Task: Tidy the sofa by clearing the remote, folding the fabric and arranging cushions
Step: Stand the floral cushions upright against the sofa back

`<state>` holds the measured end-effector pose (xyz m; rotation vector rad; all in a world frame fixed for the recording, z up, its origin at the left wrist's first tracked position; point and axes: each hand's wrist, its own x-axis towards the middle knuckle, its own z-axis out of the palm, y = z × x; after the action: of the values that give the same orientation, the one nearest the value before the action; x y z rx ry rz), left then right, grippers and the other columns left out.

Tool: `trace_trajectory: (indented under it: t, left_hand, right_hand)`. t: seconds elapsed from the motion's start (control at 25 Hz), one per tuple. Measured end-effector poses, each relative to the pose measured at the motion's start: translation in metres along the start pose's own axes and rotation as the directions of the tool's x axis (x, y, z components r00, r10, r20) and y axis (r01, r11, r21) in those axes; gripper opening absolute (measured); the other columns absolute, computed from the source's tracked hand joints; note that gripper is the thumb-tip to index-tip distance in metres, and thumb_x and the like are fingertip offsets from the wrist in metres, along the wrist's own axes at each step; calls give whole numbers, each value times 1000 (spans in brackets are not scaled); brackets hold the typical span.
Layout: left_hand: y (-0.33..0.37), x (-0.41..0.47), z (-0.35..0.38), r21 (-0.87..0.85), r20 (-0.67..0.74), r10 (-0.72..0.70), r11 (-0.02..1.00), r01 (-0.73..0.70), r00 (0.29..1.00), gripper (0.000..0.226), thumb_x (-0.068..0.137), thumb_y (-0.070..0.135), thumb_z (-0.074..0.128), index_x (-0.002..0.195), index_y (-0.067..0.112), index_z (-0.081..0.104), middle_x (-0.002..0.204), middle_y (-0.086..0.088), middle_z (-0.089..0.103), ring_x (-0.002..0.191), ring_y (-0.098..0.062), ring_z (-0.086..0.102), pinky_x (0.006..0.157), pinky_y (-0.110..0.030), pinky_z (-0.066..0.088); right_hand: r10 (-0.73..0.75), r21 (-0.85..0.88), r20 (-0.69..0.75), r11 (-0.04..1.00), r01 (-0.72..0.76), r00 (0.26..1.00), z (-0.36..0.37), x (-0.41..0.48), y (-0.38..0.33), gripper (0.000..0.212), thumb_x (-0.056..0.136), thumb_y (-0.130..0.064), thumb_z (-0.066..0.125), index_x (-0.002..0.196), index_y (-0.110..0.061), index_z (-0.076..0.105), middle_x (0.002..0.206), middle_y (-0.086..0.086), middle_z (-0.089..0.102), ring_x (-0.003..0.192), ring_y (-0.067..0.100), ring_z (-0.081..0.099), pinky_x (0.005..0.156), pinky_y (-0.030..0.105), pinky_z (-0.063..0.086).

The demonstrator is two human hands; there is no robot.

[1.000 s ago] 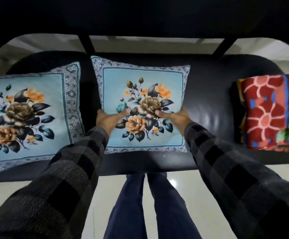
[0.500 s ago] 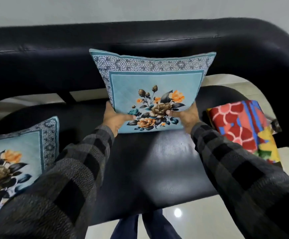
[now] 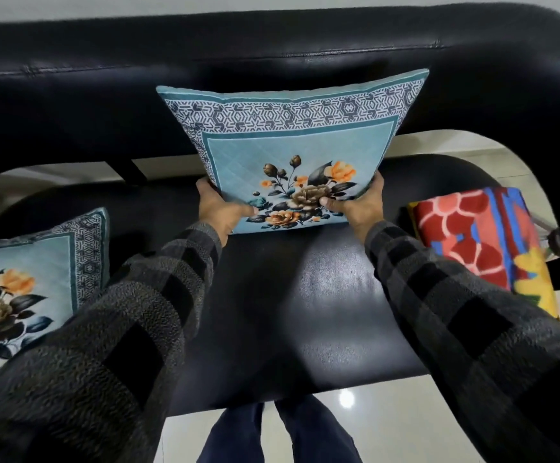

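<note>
A light-blue floral cushion [image 3: 292, 142] stands upright against the black sofa backrest [image 3: 271, 45], its lower edge on the seat. My left hand [image 3: 220, 210] grips its lower left corner and my right hand [image 3: 355, 203] grips its lower right corner, thumbs on the front face. A second matching cushion [image 3: 31, 282] lies flat on the seat at the left. A folded red, blue and yellow patterned fabric [image 3: 482, 242] rests on the seat at the right. No remote is visible.
The black leather seat [image 3: 305, 312] lies bare between the two cushions. A gap under the backrest shows pale floor [image 3: 71, 165]. Glossy white floor [image 3: 388, 426] and the person's blue trousered legs are below the seat's front edge.
The middle cushion went from lying flat on the seat to standing upright against the backrest, held in both hands. The view tilted up and moved closer.
</note>
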<state>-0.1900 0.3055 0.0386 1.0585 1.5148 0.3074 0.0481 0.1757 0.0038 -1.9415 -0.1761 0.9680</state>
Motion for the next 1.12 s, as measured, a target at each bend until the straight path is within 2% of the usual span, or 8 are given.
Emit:
trace_trajectory:
  t: [0.12,0.32,0.48,0.6,0.68,0.84,1.0,1.12]
  left_hand:
    - [-3,-23,-12,-19,-25,-73,997,72,997,113,75,-5,89,164,10,20,158,-16,47,142,-28,51,123,-42,44]
    - [-42,-48,-78,-147,36,-286,946,288,958,100,91,19,81,167,10,17,162,-14,44,142,-27,51,119,-50,47]
    - [-88,-59,-184,-91,69,-360,927,365,930,46,102,28,67,143,10,58,134,-6,63,134,-29,60,106,-46,49]
    - [-124,-61,-294,-132,-77,-377,921,365,923,17,106,23,57,117,11,62,111,-7,63,95,-26,64,80,-35,46]
    - [-148,-57,-365,-125,-236,-351,936,330,906,32,96,29,66,114,3,65,106,-9,70,90,-28,70,74,-32,56]
    - [-187,-39,-475,76,-418,-327,917,391,848,78,86,51,70,146,4,50,146,-14,59,129,-38,61,110,-47,52]
    - [-227,-8,-527,15,-314,-383,913,408,869,120,79,67,79,166,5,25,173,-18,32,157,-40,38,127,-50,36]
    - [-252,9,-526,-126,-190,-400,916,381,897,153,56,82,84,170,7,15,176,-13,30,160,-35,36,129,-50,33]
  right_hand:
    - [222,-30,-57,974,-224,973,20,-34,18,118,63,-5,103,158,-14,33,153,11,58,143,33,57,122,48,48]
    - [398,-185,224,913,-363,889,121,-137,33,94,82,-37,93,157,-14,41,160,11,51,144,32,55,123,49,45]
    - [430,-285,395,897,-337,812,228,-222,40,86,91,-54,78,161,-16,44,167,6,45,152,30,47,126,48,40]
    - [418,-307,433,901,-306,799,309,-285,49,88,93,-55,76,162,-13,42,168,7,44,154,30,45,127,41,37]
    - [397,-298,419,909,-290,816,360,-318,56,100,88,-61,78,165,-14,37,171,9,41,155,32,44,127,41,37]
    - [391,-429,244,864,-263,888,440,-349,68,130,72,-84,73,169,-12,25,174,20,33,158,41,37,130,52,32]
    - [336,-383,151,887,-258,930,463,-342,81,144,64,-87,78,170,-10,19,177,16,31,162,38,34,133,51,27]
    - [346,-286,218,917,-279,913,457,-332,94,128,76,-70,85,169,-9,24,171,7,41,158,28,41,130,42,29]
